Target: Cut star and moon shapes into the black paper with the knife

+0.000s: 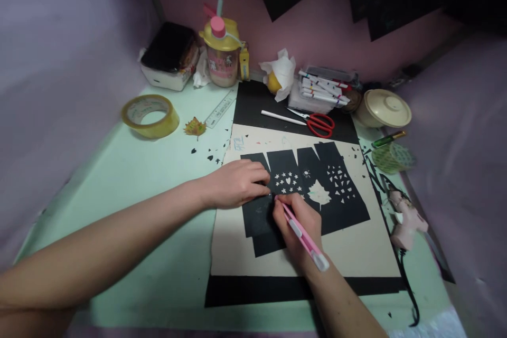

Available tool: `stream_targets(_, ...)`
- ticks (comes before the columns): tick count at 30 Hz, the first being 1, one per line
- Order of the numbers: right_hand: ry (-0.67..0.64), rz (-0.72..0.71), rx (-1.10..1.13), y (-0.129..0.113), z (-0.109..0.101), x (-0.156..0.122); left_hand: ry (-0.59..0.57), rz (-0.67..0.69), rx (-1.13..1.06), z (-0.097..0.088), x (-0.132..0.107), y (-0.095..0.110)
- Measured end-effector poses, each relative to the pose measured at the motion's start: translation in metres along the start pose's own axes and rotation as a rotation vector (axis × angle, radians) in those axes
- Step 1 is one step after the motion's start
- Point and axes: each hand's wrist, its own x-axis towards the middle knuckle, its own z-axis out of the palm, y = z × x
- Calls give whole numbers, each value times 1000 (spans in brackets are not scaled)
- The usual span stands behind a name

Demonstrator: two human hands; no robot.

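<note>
Black paper (262, 218) lies on a pale board, with stars, a heart, a sun, a leaf and small angular shapes cut through it. My right hand (301, 224) is closed around a pink craft knife (304, 236) that slants down to the left. Its tip meets the paper near the left panel; the exact contact is hidden by my fingers. Resting on the paper's left part is my left hand (236, 182), fingers slightly bent and holding nothing, with the fingertips close to the knife tip. Faint marks show on the left panel.
Behind the paper lie red-handled scissors (320, 125) and a white pen (283, 118). To the left are a tape roll (171, 121), a leaf (195, 127) and a ruler (220, 109). A pink glue gun (407, 224) with its cord sits at the right, near a green cup (390, 158).
</note>
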Motion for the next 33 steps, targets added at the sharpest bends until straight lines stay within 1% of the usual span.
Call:
stream_targets(7, -8, -25, 37, 4, 0, 0, -76, 95, 87, -9, 6, 2)
stream_targets(11, -6, -27, 32, 6, 1, -1, -127, 163, 83, -17, 13, 2)
stream_targets(15, -13, -19, 26, 4, 0, -1, -182, 188, 119, -18, 15, 1)
stream_targets(22, 10, -33, 48, -1, -1, 1, -70, 152, -11, -7, 6, -6)
stream_targets(27, 55, -62, 27, 0, -1, 1, -52, 141, -64, -5, 5, -9)
stream_targets(33, 54, -27, 5, -1, 0, 1, -45, 130, -87, -4, 5, -11)
